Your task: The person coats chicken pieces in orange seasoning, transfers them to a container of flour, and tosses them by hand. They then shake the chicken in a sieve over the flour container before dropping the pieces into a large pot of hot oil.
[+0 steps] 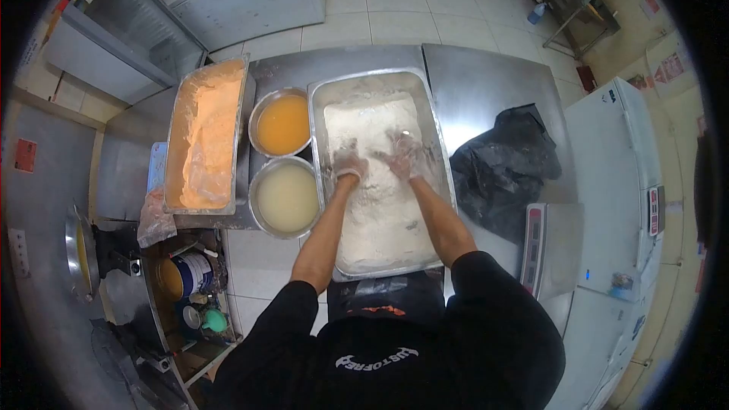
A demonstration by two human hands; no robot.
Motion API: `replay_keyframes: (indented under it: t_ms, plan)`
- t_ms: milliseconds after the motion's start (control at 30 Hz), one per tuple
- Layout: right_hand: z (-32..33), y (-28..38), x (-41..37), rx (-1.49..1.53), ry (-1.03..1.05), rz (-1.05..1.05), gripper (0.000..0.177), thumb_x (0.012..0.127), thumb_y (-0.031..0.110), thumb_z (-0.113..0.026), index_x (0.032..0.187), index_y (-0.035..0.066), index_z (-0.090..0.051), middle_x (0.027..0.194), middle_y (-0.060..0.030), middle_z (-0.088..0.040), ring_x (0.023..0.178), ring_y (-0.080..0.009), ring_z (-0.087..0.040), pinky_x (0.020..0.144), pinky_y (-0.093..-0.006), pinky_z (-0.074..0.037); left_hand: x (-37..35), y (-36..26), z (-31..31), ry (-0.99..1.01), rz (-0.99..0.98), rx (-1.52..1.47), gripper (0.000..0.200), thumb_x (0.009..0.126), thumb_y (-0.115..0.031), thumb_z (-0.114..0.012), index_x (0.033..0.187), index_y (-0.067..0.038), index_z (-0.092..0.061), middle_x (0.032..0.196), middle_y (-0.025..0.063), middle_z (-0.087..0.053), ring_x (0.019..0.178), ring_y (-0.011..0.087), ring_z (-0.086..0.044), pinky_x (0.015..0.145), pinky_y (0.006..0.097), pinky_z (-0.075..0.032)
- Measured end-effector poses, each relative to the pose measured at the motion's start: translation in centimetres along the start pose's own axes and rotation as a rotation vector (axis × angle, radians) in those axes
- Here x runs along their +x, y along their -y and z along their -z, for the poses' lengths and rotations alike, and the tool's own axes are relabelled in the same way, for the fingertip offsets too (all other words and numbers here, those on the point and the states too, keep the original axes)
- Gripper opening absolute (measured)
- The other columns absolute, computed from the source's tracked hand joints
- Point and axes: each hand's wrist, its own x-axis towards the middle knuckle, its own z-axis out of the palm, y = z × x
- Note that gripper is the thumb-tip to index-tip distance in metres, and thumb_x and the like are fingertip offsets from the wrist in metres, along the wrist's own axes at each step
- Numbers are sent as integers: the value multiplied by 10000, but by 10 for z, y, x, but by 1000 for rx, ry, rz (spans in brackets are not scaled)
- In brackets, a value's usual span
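Both hands, in clear gloves dusted white, are in a deep metal tray [445, 175] of white powder [372, 235]. My left hand [349, 162] touches the powder near the tray's left wall, its fingers apart. To its right, my right hand [407, 156] rests in the powder with spread fingers. Left of the tray stand two round metal bowls, one with orange liquid [283, 126], the other, nearer me, with pale yellowish liquid [287, 197]. Farther left is a second metal tray [244, 106] holding orange powder [206, 137].
Black plastic bags [509, 163] lie on the steel table [486, 76] at right, near a scale [534, 247]. A clear plastic bag [156, 220] hangs at the left edge. Lower left, shelves hold a tub [194, 273]. White freezers [247, 0] stand beyond and at right.
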Motion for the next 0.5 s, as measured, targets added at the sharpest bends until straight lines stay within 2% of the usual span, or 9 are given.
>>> replay_keyframes:
  t_ms: [67,100,167,233,300,367,433,467,500]
  plan:
    - [16,12,-9,239,273,187,789,667,508,-654,1271,86,-372,1267,-185,-388,1203,-341,-328,1021,-423,-225,1,11,-33,-326,-236,-73,570,686,-293,-513,1164,16,-468,1006,235,-566,933,340,-555,787,394,-438]
    - [6,5,-17,241,284,176,789,667,508,-654,1271,86,-372,1267,-185,-388,1203,-341,-328,1021,-423,-225,-12,13,-31,-312,-231,-73,570,686,-293,-513,1164,16,-468,1006,235,-566,933,340,-555,787,394,-438]
    - [-21,-24,-30,158,339,288,743,688,477,-644,1273,111,-371,1258,-185,-396,1184,-334,-357,1005,-422,-258,-38,4,-13,-43,-237,-127,637,686,-314,-497,1222,20,-408,1073,239,-539,977,341,-532,838,376,-420]
    - [-1,-24,-59,61,313,386,734,673,456,-660,1254,96,-392,1244,-182,-410,1163,-323,-388,985,-409,-296,-58,13,-37,-16,-276,8,672,701,-318,-474,1262,30,-349,1153,240,-493,1058,337,-488,909,367,-377]
    - [23,-13,-83,187,552,277,734,668,440,-669,1242,65,-407,1236,-172,-431,1146,-321,-409,980,-397,-319,-92,12,-30,177,-248,18,674,717,-324,-455,1266,48,-333,1219,240,-445,1120,328,-445,965,351,-328]
    - [46,-6,-92,114,671,343,732,671,456,-670,1226,49,-419,1187,-184,-471,1105,-316,-450,957,-385,-350,-112,13,-26,227,-269,61,679,730,-353,-467,1273,32,-335,1223,240,-443,1134,318,-441,975,348,-320]
    - [48,-21,-86,55,874,577,744,681,494,-654,1221,39,-419,1135,-202,-505,1064,-308,-486,936,-375,-377,-117,15,-19,548,-404,146,672,741,-405,-476,1264,4,-367,1217,227,-459,1113,328,-459,970,367,-325]
    - [53,-23,-70,-14,925,490,744,695,542,-606,1205,24,-449,1149,-186,-504,1080,-290,-477,974,-368,-343,-114,24,-26,481,-457,82,611,756,-447,-479,1205,-33,-447,1168,211,-503,1074,330,-488,930,391,-360]
    - [53,-27,-57,-32,774,380,725,710,545,-586,1200,27,-456,1173,-182,-485,1114,-295,-438,994,-379,-310,-107,30,-27,481,-459,83,611,756,-447,-479,1205,-33,-447,1168,211,-503,1074,330,-488,930,391,-360]
